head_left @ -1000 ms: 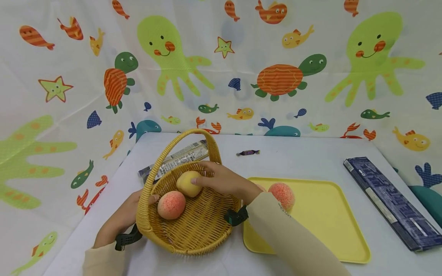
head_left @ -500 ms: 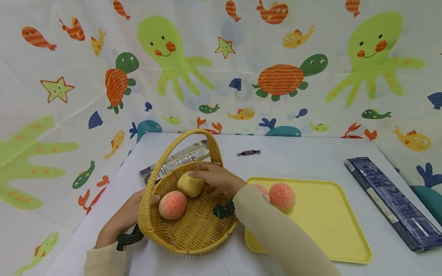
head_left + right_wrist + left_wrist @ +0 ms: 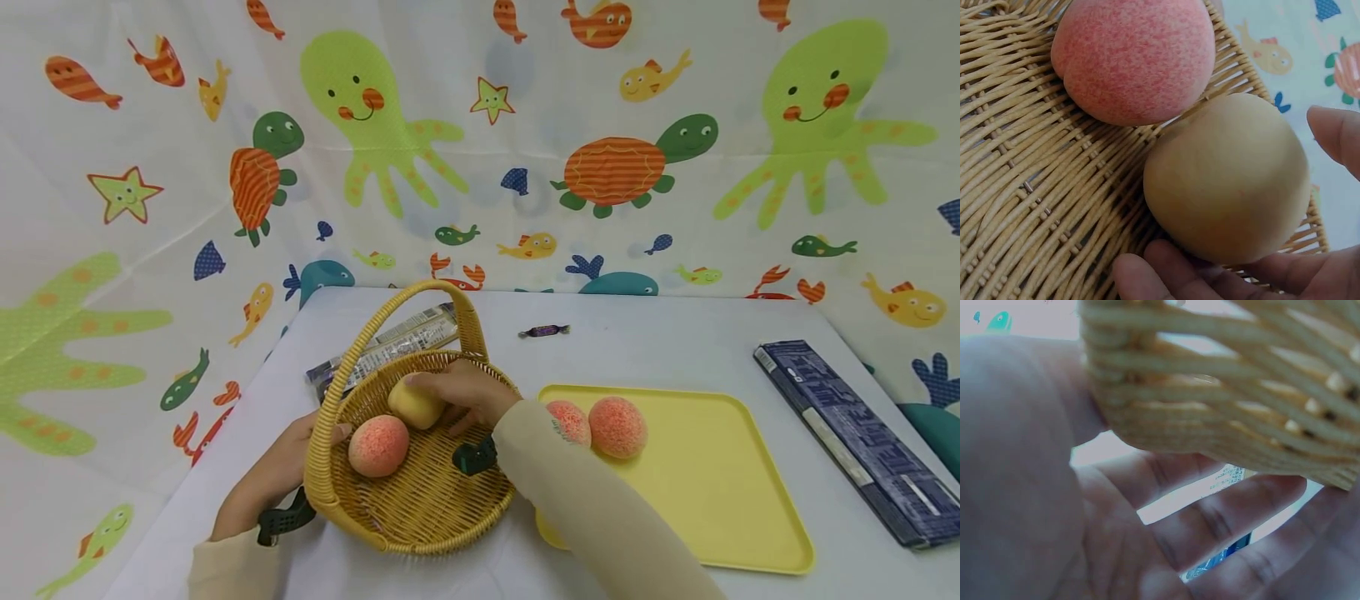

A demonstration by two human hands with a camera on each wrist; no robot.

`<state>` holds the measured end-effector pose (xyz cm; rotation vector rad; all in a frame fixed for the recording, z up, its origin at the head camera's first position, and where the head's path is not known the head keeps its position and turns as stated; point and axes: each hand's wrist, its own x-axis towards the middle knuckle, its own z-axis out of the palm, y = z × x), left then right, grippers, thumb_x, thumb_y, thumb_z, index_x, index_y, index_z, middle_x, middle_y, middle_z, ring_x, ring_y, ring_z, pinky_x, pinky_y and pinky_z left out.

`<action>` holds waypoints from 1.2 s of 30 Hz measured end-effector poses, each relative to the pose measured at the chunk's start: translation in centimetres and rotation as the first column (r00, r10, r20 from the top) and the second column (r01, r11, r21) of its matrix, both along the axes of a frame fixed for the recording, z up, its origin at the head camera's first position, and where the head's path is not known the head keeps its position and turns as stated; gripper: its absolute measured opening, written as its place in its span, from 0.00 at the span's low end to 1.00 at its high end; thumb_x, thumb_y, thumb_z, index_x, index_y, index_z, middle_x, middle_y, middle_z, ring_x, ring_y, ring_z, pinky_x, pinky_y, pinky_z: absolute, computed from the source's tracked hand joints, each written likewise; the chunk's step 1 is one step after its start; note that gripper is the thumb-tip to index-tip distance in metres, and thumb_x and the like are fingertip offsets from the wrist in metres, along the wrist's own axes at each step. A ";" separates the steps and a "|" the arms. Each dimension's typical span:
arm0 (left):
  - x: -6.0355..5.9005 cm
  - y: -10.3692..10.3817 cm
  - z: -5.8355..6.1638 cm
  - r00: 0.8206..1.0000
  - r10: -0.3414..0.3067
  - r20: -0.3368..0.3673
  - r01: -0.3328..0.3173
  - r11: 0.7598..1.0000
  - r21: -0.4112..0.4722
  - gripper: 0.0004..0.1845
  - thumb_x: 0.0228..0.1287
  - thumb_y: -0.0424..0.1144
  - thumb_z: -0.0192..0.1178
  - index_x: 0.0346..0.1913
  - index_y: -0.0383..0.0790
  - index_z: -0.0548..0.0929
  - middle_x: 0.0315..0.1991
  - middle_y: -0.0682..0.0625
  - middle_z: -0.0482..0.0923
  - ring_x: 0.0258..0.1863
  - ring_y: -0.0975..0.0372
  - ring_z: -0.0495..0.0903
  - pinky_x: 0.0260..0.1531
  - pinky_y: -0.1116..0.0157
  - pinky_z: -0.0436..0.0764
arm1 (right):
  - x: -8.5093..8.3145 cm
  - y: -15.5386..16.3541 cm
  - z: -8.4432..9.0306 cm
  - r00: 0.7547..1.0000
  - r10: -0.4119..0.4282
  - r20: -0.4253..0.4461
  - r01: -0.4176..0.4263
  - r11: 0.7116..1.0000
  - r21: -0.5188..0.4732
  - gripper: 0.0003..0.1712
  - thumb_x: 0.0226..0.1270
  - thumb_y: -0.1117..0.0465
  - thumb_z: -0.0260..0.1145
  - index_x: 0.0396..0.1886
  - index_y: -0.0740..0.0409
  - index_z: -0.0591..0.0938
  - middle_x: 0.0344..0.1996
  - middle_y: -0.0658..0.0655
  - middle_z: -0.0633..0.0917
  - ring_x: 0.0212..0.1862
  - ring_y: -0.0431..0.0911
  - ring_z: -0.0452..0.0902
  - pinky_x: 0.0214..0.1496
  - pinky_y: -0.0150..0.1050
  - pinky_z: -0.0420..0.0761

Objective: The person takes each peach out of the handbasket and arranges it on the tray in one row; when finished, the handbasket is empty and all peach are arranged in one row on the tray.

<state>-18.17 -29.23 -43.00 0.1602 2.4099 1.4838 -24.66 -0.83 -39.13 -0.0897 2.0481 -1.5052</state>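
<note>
Backdrop: white cloth (image 3: 465, 242) printed with sea animals hung behind the pale bench (image 3: 675, 342).
Basket: yellow peach (image 3: 412, 408) lay inside the wicker basket (image 3: 435, 547), just beside a pink peach (image 3: 378, 447).
Right fingers (image 3: 1135, 278): bent loosely under the yellow peach, spread apart, my thumb seemingly clear of it.
Left fingers (image 3: 1222, 515): spread outside the wicker, my thumb hooked over the rim to hold it.
Tray: yellow tray (image 3: 712, 483) carried two peaches (image 3: 618, 427).
Risk: so loose a cradle, I judged, might have let the yellow peach roll into its neighbour; a careless lift could have knocked the handle (image 3: 367, 333).
</note>
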 end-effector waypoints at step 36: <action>0.0 0.3 0.1 1.000 -0.012 -0.011 0.012 1.000 0.012 0.22 0.82 0.43 0.52 0.64 0.27 0.71 0.45 0.39 0.82 0.37 0.56 0.85 0.37 0.60 0.86 | 0.6 0.7 0.3 0.982 -0.018 -0.187 0.021 1.000 0.016 0.18 0.60 0.50 0.79 0.43 0.56 0.88 0.38 0.53 0.86 0.37 0.46 0.82 0.43 0.48 0.87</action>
